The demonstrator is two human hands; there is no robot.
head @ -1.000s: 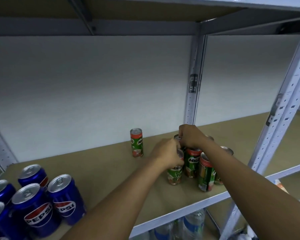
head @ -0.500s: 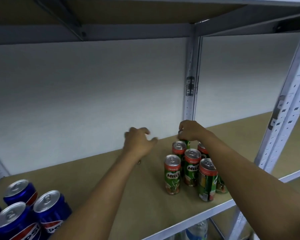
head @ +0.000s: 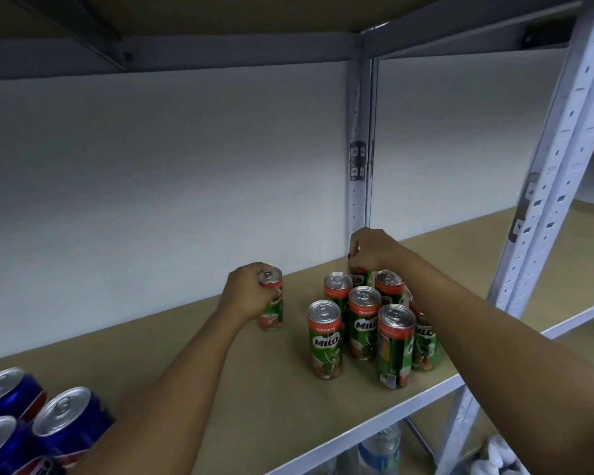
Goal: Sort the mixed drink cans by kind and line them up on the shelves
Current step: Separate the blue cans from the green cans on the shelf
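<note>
1. Head view: the left hand curls round a lone Milo can, upright on the shelf board, apart from the cluster.
2. The right hand pinches the top of the rearmost Milo can in the Milo cluster; I count seven there, some part-hidden.
3. Three blue cans stand at the lower left.

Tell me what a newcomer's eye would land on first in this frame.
The cluster of green Milo cans upright at the middle of the shelf, with the right hand gripping the rearmost one from above. Left of them, the left hand holds a lone Milo can. Blue Pepsi cans crowd the bottom-left corner.
</note>
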